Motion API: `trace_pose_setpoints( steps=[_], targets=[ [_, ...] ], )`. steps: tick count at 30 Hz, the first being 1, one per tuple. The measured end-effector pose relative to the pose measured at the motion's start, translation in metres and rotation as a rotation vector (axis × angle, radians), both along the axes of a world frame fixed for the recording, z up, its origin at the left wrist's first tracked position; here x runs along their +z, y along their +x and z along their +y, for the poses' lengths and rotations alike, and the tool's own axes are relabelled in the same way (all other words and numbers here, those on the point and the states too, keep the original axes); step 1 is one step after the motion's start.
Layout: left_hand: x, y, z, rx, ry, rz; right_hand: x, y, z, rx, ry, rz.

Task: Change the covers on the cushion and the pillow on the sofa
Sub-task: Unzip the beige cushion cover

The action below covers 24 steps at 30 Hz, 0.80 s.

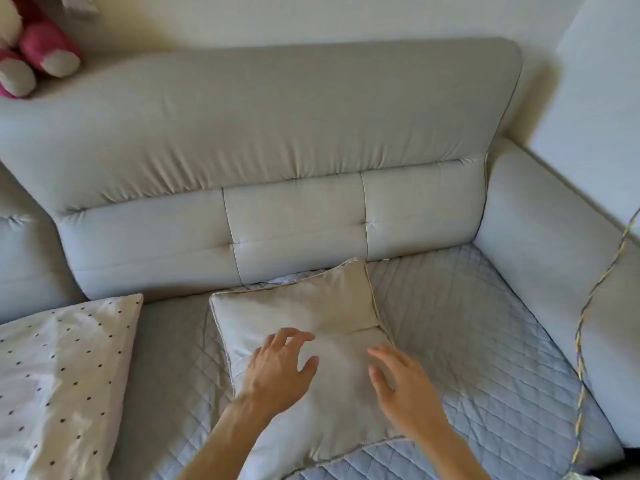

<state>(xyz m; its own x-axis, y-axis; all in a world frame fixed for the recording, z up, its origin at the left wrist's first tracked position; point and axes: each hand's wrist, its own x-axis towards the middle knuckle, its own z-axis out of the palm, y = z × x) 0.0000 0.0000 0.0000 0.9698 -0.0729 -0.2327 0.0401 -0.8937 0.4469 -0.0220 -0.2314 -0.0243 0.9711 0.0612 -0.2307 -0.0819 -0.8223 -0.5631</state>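
Trouble, judged from the head view, would most likely come from grabbing the square pale grey cushion with piped edges (311, 323) by loose fabric alone. The cover could then bunch or twist round the filling and fight the stripping. Where the cover opens cannot be told: a fold or seam runs in from the cushion's right edge, and pulling at the wrong side would waste effort or strain the piping. A careless lift might also drag the quilted blue-grey seat cover (467, 323) beneath it out of place. The cushion lies flat on the seat of the light grey fabric sofa (277, 133), its far corner touching the backrest. Both hands are over its near half: the left hand (277, 368) towards the cushion's left side, fingers spread and slightly bent, and the right hand (405, 386) by its right edge, fingers spread and nearly straight. Neither grips anything, and whether the fingertips touch the fabric cannot be told. The white pillow with small dark dots (62, 375) lies well apart to the left of the left hand, untouched.
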Motion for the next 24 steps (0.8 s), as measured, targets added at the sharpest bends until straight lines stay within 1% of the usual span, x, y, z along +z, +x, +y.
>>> trace_pose_setpoints(
  steps=[4, 7, 9, 12, 16, 19, 21, 24],
  targets=[
    [-0.05, 0.041, -0.019, -0.137, 0.042, -0.178, -0.057, 0.034, -0.002, -0.136, 0.047, -0.105],
    [-0.081, 0.061, -0.035, -0.211, 0.092, -0.331, -0.096, 0.052, -0.006, -0.24, 0.136, -0.195],
    [-0.095, 0.072, -0.039, -0.194, 0.109, -0.465, -0.112, 0.062, -0.007, -0.293, 0.218, -0.195],
    [-0.113, 0.074, -0.042, -0.126, 0.066, -0.556, -0.131, 0.067, -0.004, -0.338, 0.278, -0.21],
    [-0.125, 0.065, -0.039, -0.084, 0.04, -0.663, -0.145, 0.062, -0.002, -0.375, 0.317, -0.316],
    [-0.125, 0.056, -0.032, -0.078, 0.012, -0.694, -0.15, 0.055, 0.002, -0.373, 0.307, -0.383],
    [-0.119, 0.047, -0.027, -0.06, -0.04, -0.696, -0.148, 0.046, 0.007, -0.367, 0.327, -0.426],
    [-0.099, 0.032, -0.015, -0.031, -0.176, -0.581, -0.137, 0.027, 0.012, -0.344, 0.423, -0.508]
  ],
)
